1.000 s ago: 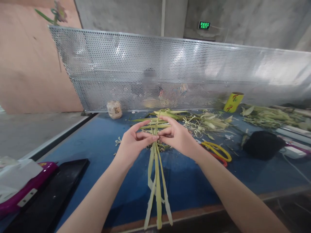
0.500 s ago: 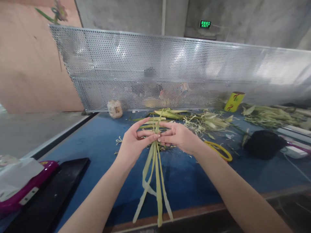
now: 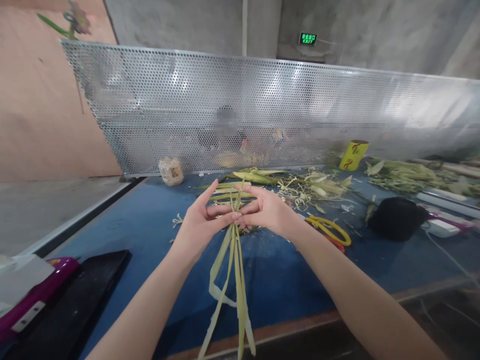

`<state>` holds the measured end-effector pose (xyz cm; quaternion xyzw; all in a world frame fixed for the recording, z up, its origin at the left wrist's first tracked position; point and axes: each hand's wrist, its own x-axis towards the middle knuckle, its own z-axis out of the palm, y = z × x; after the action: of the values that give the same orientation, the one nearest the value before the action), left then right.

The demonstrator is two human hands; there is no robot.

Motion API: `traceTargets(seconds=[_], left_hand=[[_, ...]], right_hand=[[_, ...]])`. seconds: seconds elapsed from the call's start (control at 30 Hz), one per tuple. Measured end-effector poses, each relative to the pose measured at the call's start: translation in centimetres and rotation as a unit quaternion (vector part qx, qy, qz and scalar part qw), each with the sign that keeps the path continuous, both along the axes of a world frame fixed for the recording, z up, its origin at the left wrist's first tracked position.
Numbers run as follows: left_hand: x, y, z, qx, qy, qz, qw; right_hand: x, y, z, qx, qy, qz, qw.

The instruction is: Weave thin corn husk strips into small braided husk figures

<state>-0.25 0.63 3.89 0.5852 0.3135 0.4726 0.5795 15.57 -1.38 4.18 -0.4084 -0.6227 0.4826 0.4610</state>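
Both hands meet above the blue table (image 3: 300,280) and pinch a bundle of long pale green leaf strips (image 3: 234,280). My left hand (image 3: 198,225) grips the strips from the left with thumb and fingertips, index finger raised. My right hand (image 3: 268,212) pinches the same spot from the right, fingers curled. The strips hang down toward the table's near edge, and short ends stick up above the fingers.
A pile of green leaves and shreds (image 3: 300,187) lies behind the hands. Yellow-handled scissors (image 3: 330,230) and a black pouch (image 3: 395,217) sit to the right. A perforated metal screen (image 3: 262,110) backs the table. A black tray (image 3: 75,295) and pink box (image 3: 33,295) are at left.
The hanging strips have swung left and spread at their lower ends. Both hands stay pinched together on the bundle, shifted slightly left in view.
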Motion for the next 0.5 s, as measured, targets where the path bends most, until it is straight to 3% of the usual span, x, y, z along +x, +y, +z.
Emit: traceTargets(seconds=[0.3, 0.4, 0.5], left_hand=[[-0.29, -0.01, 0.34, 0.031, -0.011, -0.020, 0.999], [-0.25, 0.07, 0.18, 0.024, -0.005, -0.051, 0.998], [-0.29, 0.13, 0.10, 0.027, 0.013, -0.037, 0.999]], right_hand=[[0.08, -0.11, 0.02, 0.003, 0.025, 0.056, 0.998], [0.20, -0.07, -0.05, 0.007, 0.021, 0.054, 0.998], [0.25, -0.10, -0.05, 0.004, 0.016, 0.051, 0.999]])
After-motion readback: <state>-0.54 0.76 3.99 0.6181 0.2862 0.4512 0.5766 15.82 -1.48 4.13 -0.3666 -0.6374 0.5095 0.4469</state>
